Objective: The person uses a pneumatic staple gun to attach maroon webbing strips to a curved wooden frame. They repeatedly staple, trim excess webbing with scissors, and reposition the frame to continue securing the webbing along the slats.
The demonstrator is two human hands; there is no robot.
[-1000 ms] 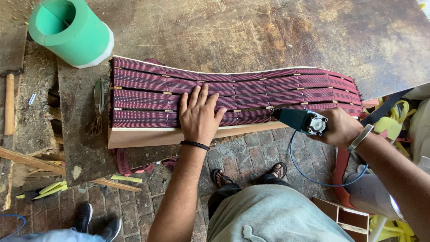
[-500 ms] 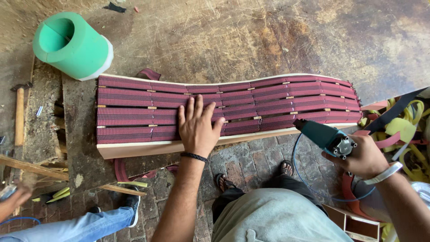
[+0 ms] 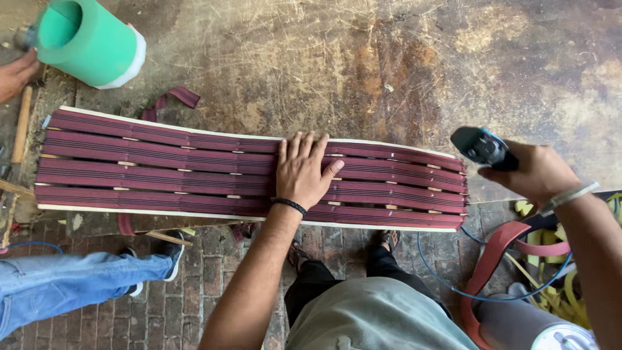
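Note:
A long curved wooden frame (image 3: 402, 226) covered with rows of maroon webbing straps (image 3: 162, 168) lies across a worn workbench (image 3: 389, 65). My left hand (image 3: 301, 170) rests flat on the webbing near the frame's middle, fingers spread. My right hand (image 3: 534, 172) grips a dark pneumatic staple gun (image 3: 481, 146), held just off the frame's right end, its nose pointing left. A blue air hose (image 3: 447, 279) hangs down from it.
A green cylinder with a white rim (image 3: 87, 42) lies at the bench's far left, next to another person's hand (image 3: 16, 72). That person's jeans leg (image 3: 58, 285) is at the lower left. Loose maroon strap (image 3: 495, 253) and yellow webbing (image 3: 551, 285) hang at right. Brick floor below.
The view has shifted, so the frame now sits lower and further left. My right hand has lifted the staple gun up beside the frame's right end. Another person's hand has appeared at the green cylinder.

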